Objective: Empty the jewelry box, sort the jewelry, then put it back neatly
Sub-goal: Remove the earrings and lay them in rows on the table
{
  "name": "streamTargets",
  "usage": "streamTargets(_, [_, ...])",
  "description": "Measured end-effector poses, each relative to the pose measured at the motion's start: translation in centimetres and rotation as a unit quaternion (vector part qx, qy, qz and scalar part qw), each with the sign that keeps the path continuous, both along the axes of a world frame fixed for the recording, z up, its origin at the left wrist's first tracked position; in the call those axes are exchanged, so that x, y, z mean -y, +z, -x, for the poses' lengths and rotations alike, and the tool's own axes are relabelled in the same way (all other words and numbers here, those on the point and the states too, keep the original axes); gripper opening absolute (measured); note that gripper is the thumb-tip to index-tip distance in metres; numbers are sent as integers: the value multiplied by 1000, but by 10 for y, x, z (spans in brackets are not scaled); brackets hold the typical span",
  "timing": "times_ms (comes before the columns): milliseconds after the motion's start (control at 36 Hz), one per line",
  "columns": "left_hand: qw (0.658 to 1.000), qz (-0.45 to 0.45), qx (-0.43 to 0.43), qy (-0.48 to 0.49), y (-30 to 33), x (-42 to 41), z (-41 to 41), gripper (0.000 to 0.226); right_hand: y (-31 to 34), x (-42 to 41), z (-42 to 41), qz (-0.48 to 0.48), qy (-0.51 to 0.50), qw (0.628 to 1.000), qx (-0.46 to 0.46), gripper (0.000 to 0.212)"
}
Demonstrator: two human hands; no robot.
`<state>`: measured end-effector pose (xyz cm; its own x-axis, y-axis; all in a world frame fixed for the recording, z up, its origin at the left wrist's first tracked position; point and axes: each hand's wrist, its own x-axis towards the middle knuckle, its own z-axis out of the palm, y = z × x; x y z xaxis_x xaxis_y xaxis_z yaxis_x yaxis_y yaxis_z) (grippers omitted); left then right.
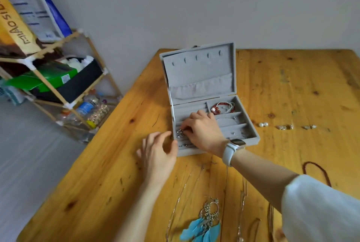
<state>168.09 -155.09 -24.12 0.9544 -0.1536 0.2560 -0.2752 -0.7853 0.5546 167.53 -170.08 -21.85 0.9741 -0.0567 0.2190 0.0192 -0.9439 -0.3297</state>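
Seen from the head camera, the right hand (202,128) pinched what looked like a silver ring (179,133) in the open box (251,140) on the table (116,163); the left hand (157,152), fingers loose, steadied its corner. Seating each piece squarely would likely keep rows tidy.

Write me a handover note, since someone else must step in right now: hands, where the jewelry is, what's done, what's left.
Right hand reaches into the open grey jewelry box, pinching a small silver piece at the ring-roll slots.
Left hand is open, fingertips against the box's front left corner.
Done: red bead bracelet sits in the back right compartment; a thin chain seems to lie in the one in front of it.
Left on the table: stud earring pairs, blue feather earrings, thin chain necklaces, dark bead necklace.
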Motion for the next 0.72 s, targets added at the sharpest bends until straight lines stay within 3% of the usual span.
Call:
streamTargets(139, [999, -1, 21, -31, 9, 6, -11, 29, 5, 6, 0, 6, 3, 1000, -6, 21])
streamTargets(333, [993, -79, 49, -77, 16, 21, -28, 19, 17, 36, 24, -72, -10, 992, 99, 8])
streamTargets(556, [990, -135, 9, -44, 25, 39, -27, 11, 26, 86, 72, -90, -37, 988, 120, 2])
streamTargets(667, [991, -125, 12, -39, 27, 44, -25, 11, 28, 107, 95, -96, -70, 987, 105, 4])
streamTargets(722, [996, -61, 49, -46, 30, 49, -21, 7, 30, 119, 110, -102, -88, 985, 104, 3])
